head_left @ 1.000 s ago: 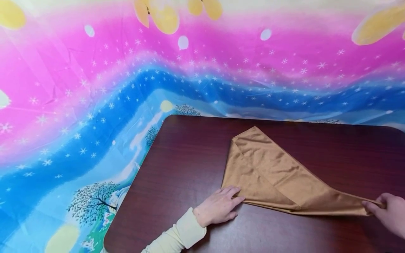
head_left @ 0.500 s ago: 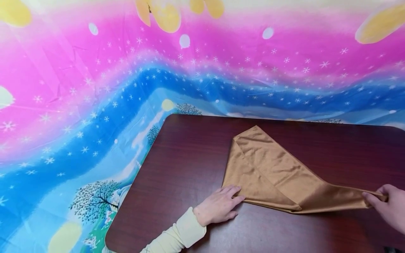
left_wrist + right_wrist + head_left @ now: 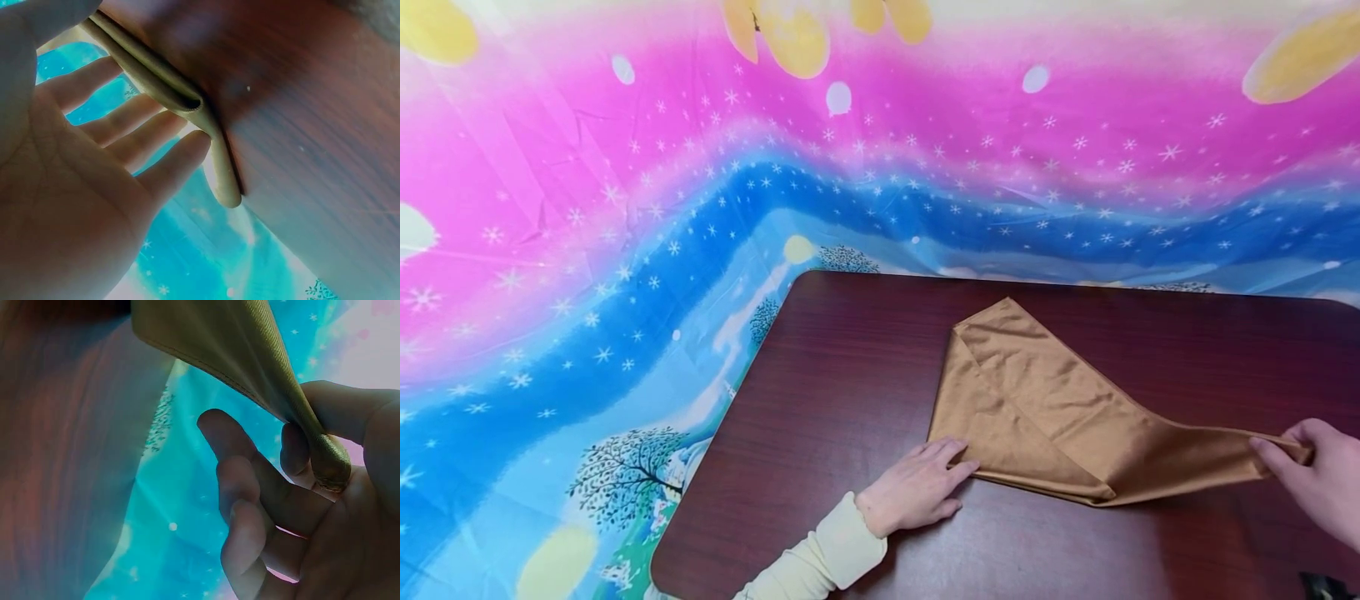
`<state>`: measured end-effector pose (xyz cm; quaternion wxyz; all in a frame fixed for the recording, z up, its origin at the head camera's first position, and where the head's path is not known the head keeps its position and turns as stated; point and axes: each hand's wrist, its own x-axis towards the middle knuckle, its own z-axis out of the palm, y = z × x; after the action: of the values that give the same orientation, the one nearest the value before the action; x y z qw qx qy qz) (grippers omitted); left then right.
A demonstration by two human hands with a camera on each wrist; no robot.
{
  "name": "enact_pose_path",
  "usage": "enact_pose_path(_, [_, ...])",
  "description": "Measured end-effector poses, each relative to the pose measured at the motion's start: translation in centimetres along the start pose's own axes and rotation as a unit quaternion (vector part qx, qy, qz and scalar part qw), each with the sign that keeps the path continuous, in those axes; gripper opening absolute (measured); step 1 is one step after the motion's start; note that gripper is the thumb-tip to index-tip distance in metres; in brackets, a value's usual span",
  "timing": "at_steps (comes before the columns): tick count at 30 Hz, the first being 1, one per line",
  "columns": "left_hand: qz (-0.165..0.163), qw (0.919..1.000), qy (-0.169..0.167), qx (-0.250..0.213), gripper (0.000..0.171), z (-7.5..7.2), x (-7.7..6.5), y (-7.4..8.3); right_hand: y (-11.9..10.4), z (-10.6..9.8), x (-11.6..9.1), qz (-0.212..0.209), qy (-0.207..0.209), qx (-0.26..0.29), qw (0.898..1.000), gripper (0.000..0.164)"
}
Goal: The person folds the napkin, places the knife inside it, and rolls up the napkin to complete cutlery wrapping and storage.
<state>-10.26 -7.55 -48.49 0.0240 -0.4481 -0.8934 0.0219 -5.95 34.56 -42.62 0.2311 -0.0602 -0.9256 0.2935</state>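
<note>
A golden-brown satiny cloth (image 3: 1037, 400) lies folded on the dark red-brown table, with a diagonal fold line across it and a long tail to the right. My left hand (image 3: 917, 487) rests with spread, fairly straight fingers on its lower left corner; the left wrist view shows those fingers (image 3: 172, 162) against the folded edge. At the right, my right hand (image 3: 1318, 479) pinches the tail's end between thumb and fingers, holding it lifted off the table. In the right wrist view the cloth's gathered end (image 3: 331, 465) sits in that pinch, the other fingers loosely curled.
The table (image 3: 820, 375) has rounded corners and a far edge close to a hanging backdrop (image 3: 880, 125) of pink and blue with snowflakes and trees. A small dark object (image 3: 1326, 586) shows at the lower right edge, too cut off to identify.
My right hand has raised the cloth's tail and drawn it slightly away from me, so its lower edge now slants up off the table. My left hand stays in place.
</note>
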Motion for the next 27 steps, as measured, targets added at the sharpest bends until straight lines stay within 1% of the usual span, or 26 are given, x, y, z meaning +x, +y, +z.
enact_pose_path(4, [0.001, 1.0000, 0.005, 0.001, 0.055, 0.0, -0.1, -0.1, -1.4, -0.2, 0.3, -0.008, 0.000, -0.012, 1.000, 0.027])
enact_pose_path(10, [0.001, 1.0000, 0.006, 0.004, 0.055, -0.1, -0.2, -0.1, -3.0, -0.5, 0.7, -0.009, -0.019, -0.044, 0.999, 0.029])
enact_pose_path(15, [0.006, 0.9999, 0.005, 0.009, 0.054, -0.1, -0.2, -0.1, -3.9, -0.6, 0.9, -0.007, -0.032, -0.077, 0.997, 0.032])
enact_pose_path(21, [0.007, 0.9999, 0.006, 0.009, 0.053, 0.0, -0.3, -0.2, -4.6, -0.6, 1.2, -0.014, -0.038, -0.078, 0.996, 0.030])
enact_pose_path(27, [0.005, 1.0000, 0.002, 0.006, 0.053, 0.1, -0.3, -0.2, -5.5, -0.7, 1.5, -0.008, -0.058, -0.107, 0.993, 0.032])
